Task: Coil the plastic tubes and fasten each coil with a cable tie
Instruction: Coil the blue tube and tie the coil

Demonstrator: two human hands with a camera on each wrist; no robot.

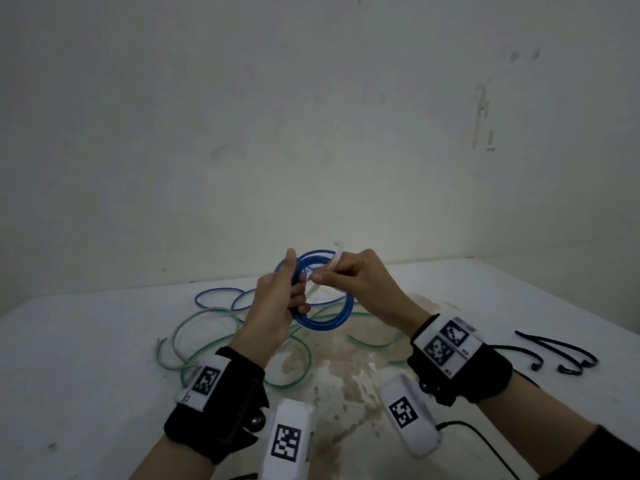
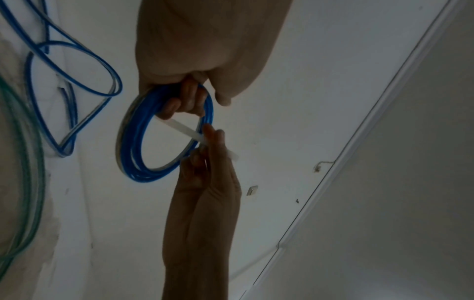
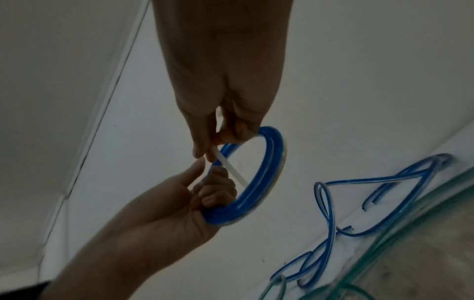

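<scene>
The left hand (image 1: 277, 299) curls its fingers round the blue coil (image 1: 332, 322) to keep the turns bunched, while the right hand (image 1: 360, 282) pinches the white cable tie (image 2: 183, 127) across the opening for fastening.

We see the blue tube coil (image 1: 323, 320) held upright above the table, a white cable tie (image 2: 183, 127) crossing its opening; loose blue tubes (image 1: 221, 298) and green tubes (image 1: 194, 327) sprawl beneath
</scene>
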